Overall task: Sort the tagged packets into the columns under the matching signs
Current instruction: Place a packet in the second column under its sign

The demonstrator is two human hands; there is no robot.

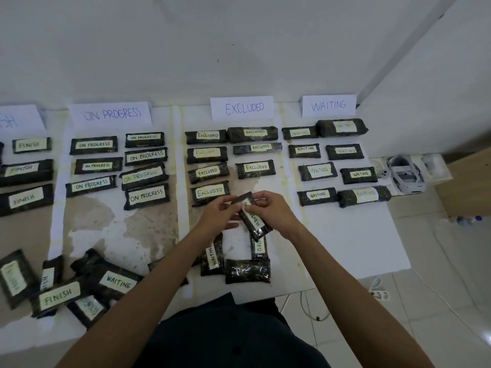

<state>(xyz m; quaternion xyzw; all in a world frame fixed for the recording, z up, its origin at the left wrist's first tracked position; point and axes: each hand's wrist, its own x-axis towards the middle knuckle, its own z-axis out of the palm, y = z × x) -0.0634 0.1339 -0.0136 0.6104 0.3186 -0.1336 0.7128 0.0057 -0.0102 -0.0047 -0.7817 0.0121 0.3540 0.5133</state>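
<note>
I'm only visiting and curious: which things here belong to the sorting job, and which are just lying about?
Part of the job: the held packet, pinched by the left hand and right hand; the ON PROGRESS sign, EXCLUDED sign and WAITING sign; the unsorted pile; the rows of sorted packets.
Just lying about: the white headset, the white power strip on the floor.
</note>
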